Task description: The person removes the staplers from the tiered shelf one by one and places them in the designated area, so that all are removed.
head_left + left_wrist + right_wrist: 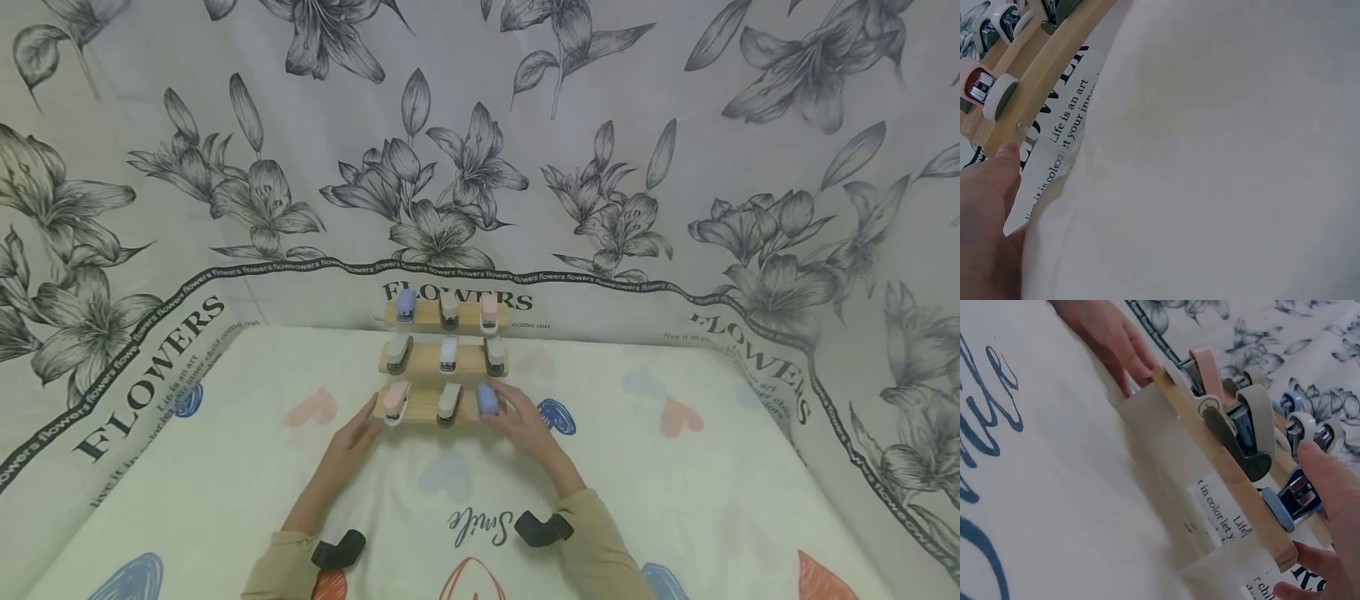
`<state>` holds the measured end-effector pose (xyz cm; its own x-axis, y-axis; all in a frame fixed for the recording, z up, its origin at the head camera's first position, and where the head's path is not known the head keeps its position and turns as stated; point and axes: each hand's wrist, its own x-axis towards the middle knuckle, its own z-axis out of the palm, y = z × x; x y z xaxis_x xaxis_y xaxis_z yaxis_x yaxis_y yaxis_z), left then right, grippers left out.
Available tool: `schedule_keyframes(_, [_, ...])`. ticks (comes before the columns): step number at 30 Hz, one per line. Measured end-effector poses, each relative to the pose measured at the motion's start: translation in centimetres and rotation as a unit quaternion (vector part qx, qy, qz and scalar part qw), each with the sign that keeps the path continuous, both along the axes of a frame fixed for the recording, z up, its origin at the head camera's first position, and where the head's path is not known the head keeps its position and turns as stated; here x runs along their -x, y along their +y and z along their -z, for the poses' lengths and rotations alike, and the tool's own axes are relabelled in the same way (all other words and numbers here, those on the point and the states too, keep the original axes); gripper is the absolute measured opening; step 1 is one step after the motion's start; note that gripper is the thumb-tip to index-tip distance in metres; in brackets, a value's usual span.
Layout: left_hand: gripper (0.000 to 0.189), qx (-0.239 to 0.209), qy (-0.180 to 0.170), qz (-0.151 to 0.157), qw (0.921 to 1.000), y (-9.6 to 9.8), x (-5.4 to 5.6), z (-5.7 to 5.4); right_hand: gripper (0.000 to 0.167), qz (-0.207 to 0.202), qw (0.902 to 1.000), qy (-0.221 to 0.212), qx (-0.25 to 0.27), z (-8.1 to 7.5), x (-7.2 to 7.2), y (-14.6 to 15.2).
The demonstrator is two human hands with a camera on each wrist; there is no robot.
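Observation:
A three-step wooden stand (424,404) carries several mini staplers, three on each step. The left hand (351,437) is at the left end of the lowest step, its thumb (1005,164) against the wood beside a pink stapler (394,398). Around the right end of that step is the right hand (531,429), its digits spread on either side of a blue stapler (487,400). In the right wrist view one long finger (1329,478) reaches past this stapler, while other fingertips lie by the wood's end; firm contact is unclear. A grey stapler (448,402) stands between.
The middle step holds a white stapler (448,354) between two greyish ones; the top step holds blue, grey and pink staplers (489,310). Under the stand lies a white cloth (660,483) with hearts and lettering. A flower-printed curtain (480,83) rises behind and at both sides.

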<state>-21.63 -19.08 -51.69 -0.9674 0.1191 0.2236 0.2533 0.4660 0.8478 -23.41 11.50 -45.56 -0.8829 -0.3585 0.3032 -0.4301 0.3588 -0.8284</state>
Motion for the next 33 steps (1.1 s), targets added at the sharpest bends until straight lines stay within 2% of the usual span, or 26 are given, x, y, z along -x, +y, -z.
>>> schedule_keyframes(2, [0.055, -0.003, 0.002, 0.003, 1.0, 0.0, 0.0, 0.0, 0.053, 0.01, 0.9999, 0.011, -0.007, 0.9, 0.5, 0.2])
schedule_keyframes(4, [0.055, -0.006, 0.0, 0.005, 1.0, 0.0, 0.0, 0.1, 0.052, 0.013, 0.9999, 0.002, -0.005, 0.9, 0.4, 0.3])
schedule_keyframes(9, [0.055, -0.007, -0.013, -0.005, 0.9999, 0.1, -0.6, 0.2, 0.052, 0.016, 0.9992, -0.036, 0.005, -1.1, -1.1, 0.2])
schedule_keyframes(14, [0.054, -0.003, -0.014, -0.012, 0.9998, 0.1, -0.9, 0.2, 0.052, 0.01, 0.9986, -0.047, 0.019, -0.9, -1.3, 0.6])
schedule_keyframes(19, [0.054, 0.007, -0.007, -0.017, 0.9998, 0.0, -0.9, 0.1, 0.063, 0.002, 0.9945, -0.1, 0.032, -1.0, -1.3, 1.2])
schedule_keyframes(22, [0.053, 0.012, 0.001, -0.015, 0.9998, -0.1, -0.8, 0.1, 0.067, -0.007, 0.9914, -0.126, 0.033, -1.0, -1.1, 1.8])
schedule_keyframes(26, [0.052, 0.018, 0.008, -0.012, 0.9997, 0.0, -0.3, -0.1, 0.064, -0.011, 0.9875, -0.147, 0.056, -0.5, -0.2, 2.9])
schedule_keyframes(33, [0.053, 0.023, 0.001, -0.02, 0.9995, 0.0, 0.0, -0.2, 0.066, 0.051, 0.9796, -0.179, 0.076, 1.9, 1.5, 5.0])
